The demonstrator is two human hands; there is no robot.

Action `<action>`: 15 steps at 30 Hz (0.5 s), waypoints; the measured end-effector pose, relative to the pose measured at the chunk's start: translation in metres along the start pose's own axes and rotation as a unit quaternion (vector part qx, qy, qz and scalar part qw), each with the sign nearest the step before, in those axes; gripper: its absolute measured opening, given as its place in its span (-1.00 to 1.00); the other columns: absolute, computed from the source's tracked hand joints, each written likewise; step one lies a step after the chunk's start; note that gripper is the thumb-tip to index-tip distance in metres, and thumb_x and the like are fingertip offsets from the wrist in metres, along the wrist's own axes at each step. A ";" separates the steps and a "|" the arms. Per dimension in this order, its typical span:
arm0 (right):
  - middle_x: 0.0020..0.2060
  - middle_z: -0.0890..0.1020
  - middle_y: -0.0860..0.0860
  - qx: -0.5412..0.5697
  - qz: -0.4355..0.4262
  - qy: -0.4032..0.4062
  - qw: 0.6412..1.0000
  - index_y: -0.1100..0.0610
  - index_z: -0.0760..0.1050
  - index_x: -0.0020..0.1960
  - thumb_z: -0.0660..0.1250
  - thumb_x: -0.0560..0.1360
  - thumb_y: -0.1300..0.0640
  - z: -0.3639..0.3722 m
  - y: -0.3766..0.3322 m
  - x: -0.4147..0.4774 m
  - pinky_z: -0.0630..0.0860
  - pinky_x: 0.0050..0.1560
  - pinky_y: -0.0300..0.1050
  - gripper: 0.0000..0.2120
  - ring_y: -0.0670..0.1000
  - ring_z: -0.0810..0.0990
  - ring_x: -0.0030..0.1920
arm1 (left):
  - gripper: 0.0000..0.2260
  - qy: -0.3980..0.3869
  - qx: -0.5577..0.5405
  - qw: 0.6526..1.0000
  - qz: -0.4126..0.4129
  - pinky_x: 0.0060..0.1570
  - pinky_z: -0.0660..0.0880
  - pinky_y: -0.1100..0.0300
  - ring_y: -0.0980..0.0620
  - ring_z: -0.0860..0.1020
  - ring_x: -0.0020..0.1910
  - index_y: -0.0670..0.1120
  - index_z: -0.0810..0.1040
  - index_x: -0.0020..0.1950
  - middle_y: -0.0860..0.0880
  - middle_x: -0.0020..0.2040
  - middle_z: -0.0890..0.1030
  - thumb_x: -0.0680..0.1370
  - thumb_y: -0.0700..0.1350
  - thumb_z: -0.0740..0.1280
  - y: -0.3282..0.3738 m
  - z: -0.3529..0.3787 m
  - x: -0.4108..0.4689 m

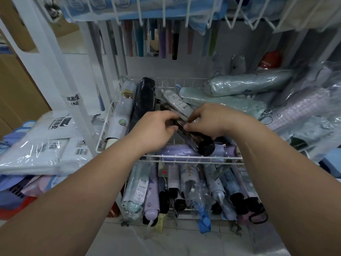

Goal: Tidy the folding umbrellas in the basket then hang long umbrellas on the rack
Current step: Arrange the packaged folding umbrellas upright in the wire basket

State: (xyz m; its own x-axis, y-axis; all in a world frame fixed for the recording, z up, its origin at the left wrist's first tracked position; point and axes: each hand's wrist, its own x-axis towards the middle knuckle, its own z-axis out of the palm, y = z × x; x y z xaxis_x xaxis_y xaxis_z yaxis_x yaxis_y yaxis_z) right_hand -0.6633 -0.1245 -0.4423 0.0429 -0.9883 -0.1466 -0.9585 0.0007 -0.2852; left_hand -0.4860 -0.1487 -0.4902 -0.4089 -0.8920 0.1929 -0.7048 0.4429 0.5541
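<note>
Both hands are gripping a dark folding umbrella point(192, 135) in clear wrap above the white wire basket point(184, 156). The left hand point(156, 130) is curling round its middle from the left. The right hand point(208, 121) is pinching it from the right, thumbs nearly meeting. The umbrella is tilting, its black round end poking out below the right hand, over a lilac umbrella point(175, 150) lying across the basket's front. A black umbrella point(144, 100) is lying lengthwise inside the basket, and long umbrellas point(175, 45) are hanging behind.
</note>
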 end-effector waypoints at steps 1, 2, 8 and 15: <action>-0.06 0.68 0.02 0.015 -0.005 0.003 1.000 0.02 0.65 0.13 0.36 0.53 -0.16 0.001 0.002 0.000 0.51 -0.21 -0.22 -0.68 0.00 0.63 -0.19 | -0.69 -0.006 -0.031 0.999 -0.007 0.20 0.43 0.27 0.10 0.57 0.19 0.06 0.57 0.36 0.08 0.21 0.63 0.61 -0.03 0.35 0.000 0.003 0.001; -0.05 0.69 0.02 0.037 -0.005 0.004 0.999 0.02 0.65 0.14 0.36 0.54 -0.12 0.001 0.004 0.000 0.51 -0.22 -0.23 -0.71 0.03 0.64 -0.15 | -0.70 -0.015 -0.061 0.998 -0.017 0.25 0.45 0.22 0.11 0.56 0.21 0.08 0.57 0.36 0.08 0.24 0.63 0.62 -0.01 0.33 0.001 0.005 0.002; -0.15 0.64 0.19 0.318 0.001 -0.021 0.948 0.29 0.60 0.18 0.29 0.60 0.28 0.015 0.004 -0.004 0.63 -0.21 -0.08 -0.80 0.07 0.61 -0.27 | -0.76 -0.029 -0.175 0.980 -0.085 0.25 0.53 0.00 0.10 0.62 0.10 0.18 0.61 0.23 0.12 0.09 0.68 0.57 0.08 0.32 0.003 0.015 0.004; -0.16 0.68 -0.13 0.107 -0.093 -0.013 0.990 0.01 0.67 0.13 0.49 0.45 0.16 0.019 0.020 0.005 0.53 -0.02 -0.16 -0.75 -0.12 0.64 -0.16 | -0.49 -0.025 -0.189 0.971 -0.145 0.12 0.55 0.16 0.07 0.60 0.10 0.08 0.57 0.29 0.08 0.14 0.62 0.36 -0.01 0.59 0.009 -0.001 -0.003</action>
State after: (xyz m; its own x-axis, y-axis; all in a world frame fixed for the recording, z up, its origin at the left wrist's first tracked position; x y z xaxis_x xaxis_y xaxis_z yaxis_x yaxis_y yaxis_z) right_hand -0.6768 -0.1261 -0.4668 0.2241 -0.9698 -0.0965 -0.8519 -0.1469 -0.5027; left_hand -0.4907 -0.1418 -0.4851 -0.2587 -0.9647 -0.0497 -0.5356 0.1004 0.8385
